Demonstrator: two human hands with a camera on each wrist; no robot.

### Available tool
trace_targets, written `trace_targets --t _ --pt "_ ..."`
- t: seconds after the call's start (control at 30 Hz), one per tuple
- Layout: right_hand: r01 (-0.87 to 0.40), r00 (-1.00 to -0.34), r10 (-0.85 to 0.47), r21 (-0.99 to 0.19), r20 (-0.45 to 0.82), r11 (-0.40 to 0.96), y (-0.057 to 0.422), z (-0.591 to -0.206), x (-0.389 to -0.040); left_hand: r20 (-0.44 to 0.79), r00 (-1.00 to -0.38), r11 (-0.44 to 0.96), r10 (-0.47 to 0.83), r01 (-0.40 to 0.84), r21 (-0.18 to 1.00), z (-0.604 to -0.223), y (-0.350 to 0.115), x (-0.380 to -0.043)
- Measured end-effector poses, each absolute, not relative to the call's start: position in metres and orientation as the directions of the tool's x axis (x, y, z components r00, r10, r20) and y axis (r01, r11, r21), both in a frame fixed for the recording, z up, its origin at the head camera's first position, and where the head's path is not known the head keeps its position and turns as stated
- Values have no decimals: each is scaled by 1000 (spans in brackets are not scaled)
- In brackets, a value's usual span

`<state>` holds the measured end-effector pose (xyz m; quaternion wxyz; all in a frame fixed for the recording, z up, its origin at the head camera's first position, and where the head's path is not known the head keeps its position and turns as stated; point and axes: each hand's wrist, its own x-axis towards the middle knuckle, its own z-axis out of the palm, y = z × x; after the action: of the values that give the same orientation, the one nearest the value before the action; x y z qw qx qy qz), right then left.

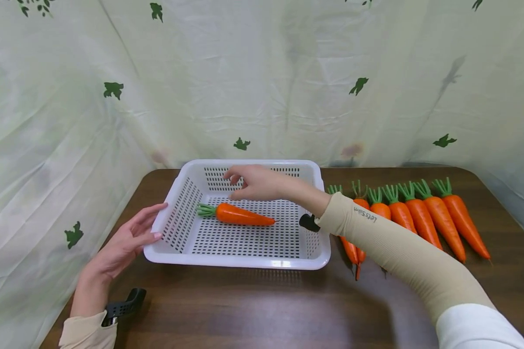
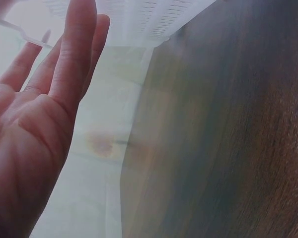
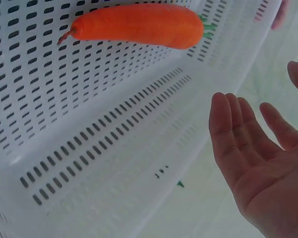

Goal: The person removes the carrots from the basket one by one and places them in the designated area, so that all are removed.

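A white perforated plastic basket (image 1: pixel 244 261) stands on the table with one orange carrot (image 1: pixel 242 214) lying across its floor, green stem end to the left. My right hand (image 1: pixel 259 183) hovers over the basket's back half, holding nothing, its fingers loosely bent. In the right wrist view, that carrot lies apart from the hand (image 3: pixel 258 158). At the basket's left end, my left hand (image 1: pixel 124 242) has its fingertips and thumb at the rim. Its fingers look fairly straight in the left wrist view.
Several more carrots (image 1: pixel 465 225) lie in a row to the right of the basket, green ends toward the back; my right sleeve (image 1: pixel 393 252) hides part of them. A pale curtain (image 1: pixel 253 87) with green leaf shapes hangs behind the dark wooden table (image 1: pixel 227 310).
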<state>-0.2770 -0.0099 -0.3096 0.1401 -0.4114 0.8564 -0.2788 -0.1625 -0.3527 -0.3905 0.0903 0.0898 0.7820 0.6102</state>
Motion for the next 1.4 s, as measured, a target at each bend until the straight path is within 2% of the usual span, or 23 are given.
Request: trace_targets --t 0.4,0.7,1.0,1.4 --pt "-590 -617 -784 -620 -68 517 -35 -339 -292 -31 -969 247 247 32 969 -391 -353 -163" --pt "-582 -608 -783 -598 -130 551 -50 -352 -300 -32 -967 247 252 32 968 -391 -353 -162" --pt "-493 -605 -763 -647 -226 582 -51 -365 -307 -28 -966 241 256 36 970 -392 -354 -163" --pt "-480 -560 -773 -643 -299 597 -48 -371 -309 -30 -966 244 257 35 969 -392 -354 -163"
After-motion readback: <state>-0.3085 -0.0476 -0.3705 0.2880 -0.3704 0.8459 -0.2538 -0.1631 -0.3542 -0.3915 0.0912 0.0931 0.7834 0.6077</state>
